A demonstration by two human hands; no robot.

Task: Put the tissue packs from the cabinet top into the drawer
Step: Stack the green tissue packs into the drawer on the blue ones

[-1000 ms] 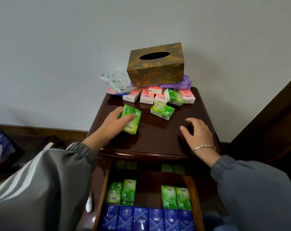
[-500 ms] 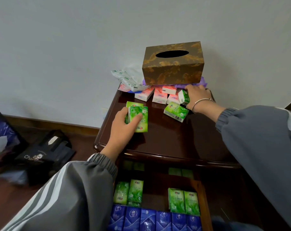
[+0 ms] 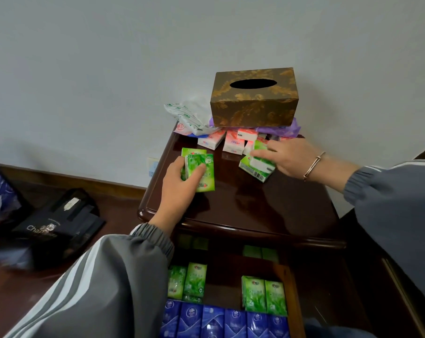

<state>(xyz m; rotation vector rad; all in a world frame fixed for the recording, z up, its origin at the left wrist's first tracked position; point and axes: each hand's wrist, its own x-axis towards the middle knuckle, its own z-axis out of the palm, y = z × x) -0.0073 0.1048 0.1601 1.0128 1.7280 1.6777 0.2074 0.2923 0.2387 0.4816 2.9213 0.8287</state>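
Observation:
On the dark wooden cabinet top (image 3: 267, 208), my left hand (image 3: 179, 189) grips two green tissue packs (image 3: 201, 167) stacked together. My right hand (image 3: 289, 157) reaches across a green pack (image 3: 255, 169) lying flat, and its fingers hold a second green pack (image 3: 260, 146) just behind it. Pink and white packs (image 3: 231, 142) lie in a row at the back. Below, the open drawer (image 3: 287, 284) holds green packs (image 3: 262, 293) and a front row of blue packs (image 3: 221, 323).
A gold patterned tissue box (image 3: 254, 98) sits on purple wrapping (image 3: 279, 129) at the cabinet's back, by crumpled white plastic (image 3: 189, 115). A black bag (image 3: 58, 228) lies on the floor to the left. Dark wooden furniture (image 3: 401, 276) stands right of the drawer.
My right hand moved from the cabinet's front right to the back packs, then drew a green pack toward the loose one. My left hand gathered a second green pack under the first.

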